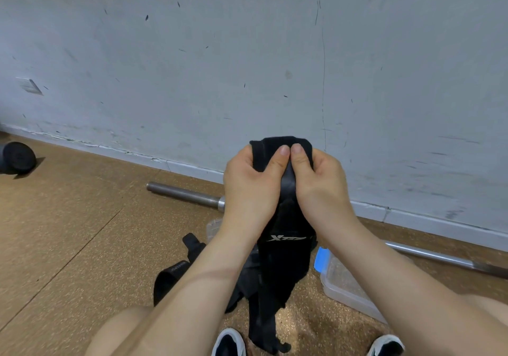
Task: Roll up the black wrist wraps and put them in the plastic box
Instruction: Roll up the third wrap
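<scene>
Bare knees [123,328] and shoes [228,342] sit above a speckled cork floor [68,232]. The left hand [247,182] and right hand [319,182] pinch a soft black wrap's [286,259] rolled top, held up between them. Its tail hangs beside the clear plastic box [341,287].

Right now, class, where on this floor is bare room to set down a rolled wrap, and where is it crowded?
Bare brown cork floor lies left, bordered by the steel barbell, the dark round object and the loose black wrist wrap. Crowded: the middle, where heaped black straps lie beside the clear plastic box.
</scene>
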`<state>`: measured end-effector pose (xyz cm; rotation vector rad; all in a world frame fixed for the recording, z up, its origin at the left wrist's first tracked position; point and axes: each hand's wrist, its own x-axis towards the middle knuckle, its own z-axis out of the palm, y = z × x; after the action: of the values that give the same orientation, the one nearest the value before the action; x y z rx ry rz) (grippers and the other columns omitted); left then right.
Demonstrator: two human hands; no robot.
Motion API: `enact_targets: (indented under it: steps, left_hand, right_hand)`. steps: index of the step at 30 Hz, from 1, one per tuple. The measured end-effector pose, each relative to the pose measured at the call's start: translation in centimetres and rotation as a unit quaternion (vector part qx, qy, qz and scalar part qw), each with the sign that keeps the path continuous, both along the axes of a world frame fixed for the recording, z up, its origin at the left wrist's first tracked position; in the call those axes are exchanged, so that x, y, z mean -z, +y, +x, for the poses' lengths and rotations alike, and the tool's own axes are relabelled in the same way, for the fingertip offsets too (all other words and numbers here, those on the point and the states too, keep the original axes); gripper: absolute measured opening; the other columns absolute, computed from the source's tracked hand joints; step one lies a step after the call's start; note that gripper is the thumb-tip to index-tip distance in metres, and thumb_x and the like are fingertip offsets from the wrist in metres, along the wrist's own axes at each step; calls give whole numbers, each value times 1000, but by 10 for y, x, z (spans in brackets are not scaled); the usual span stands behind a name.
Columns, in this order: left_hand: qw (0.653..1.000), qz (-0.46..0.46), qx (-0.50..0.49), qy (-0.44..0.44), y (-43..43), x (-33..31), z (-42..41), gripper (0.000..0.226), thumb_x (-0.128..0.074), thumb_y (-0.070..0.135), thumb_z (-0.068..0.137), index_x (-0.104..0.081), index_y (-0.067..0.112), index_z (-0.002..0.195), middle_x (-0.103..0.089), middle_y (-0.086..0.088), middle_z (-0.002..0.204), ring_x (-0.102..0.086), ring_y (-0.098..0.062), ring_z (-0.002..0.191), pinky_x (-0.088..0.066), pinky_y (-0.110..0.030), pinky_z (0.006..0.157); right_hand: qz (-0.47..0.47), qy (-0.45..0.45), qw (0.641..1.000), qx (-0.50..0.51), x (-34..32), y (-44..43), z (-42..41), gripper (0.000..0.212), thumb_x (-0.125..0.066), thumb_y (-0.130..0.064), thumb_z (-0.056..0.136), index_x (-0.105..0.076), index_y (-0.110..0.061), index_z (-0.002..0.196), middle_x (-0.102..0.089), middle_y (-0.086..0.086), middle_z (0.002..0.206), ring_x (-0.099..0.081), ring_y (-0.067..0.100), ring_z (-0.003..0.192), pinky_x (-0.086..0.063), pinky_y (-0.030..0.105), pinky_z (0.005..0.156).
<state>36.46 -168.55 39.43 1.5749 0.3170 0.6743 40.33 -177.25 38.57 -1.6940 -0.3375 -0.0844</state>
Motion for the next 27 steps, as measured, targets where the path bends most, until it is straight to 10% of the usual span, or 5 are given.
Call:
enact_targets:
  steps: [12, 18, 24, 27]
  left_hand:
    - [948, 309, -74, -17, -9, -3, -4, 25, -58, 30, 98, -51, 8, 109, -63, -4, 68, -60, -23, 59, -46, -38, 55]
    - [953, 280, -111, -36, 5, -7, 0, 29, -54, 16, 99, -46, 6, 125, -63, -5, 100, -61, -21, 87, -49, -32, 73]
    - [965, 237, -114, 15, 18, -13, 7, 52, -53, 7, 97, -34, 10, 145, -42, -1, 126, -40, -7, 108, -31, 5, 81]
    - [961, 263, -81, 16, 19, -12, 7, 53, -54, 4, 93, -36, 10, 142, -45, -8, 125, -41, -5, 99, -36, 1, 82]
  right_hand:
    - [-127, -109, 985, 32, -2, 2, 7, 47, -34, -34, 106, -35, -21, 61, -44, -5, 55, -42, 13, 53, -32, 33, 54]
    - [-240, -190, 950, 63, -6, -8, 0, 26, -48, -45, 96, -38, -22, 103, -45, -2, 102, -49, 23, 80, -37, 36, 66]
    - [-117, 161, 939, -280, -7, -12, -5, 49, -62, -32, 91, -37, -39, 132, -56, -10, 119, -61, 4, 98, -46, 24, 75]
    - [-128, 178, 909, -353, 3, -14, -5, 71, -72, -26, 86, -30, -46, 140, -62, -11, 118, -67, 1, 95, -51, 21, 79]
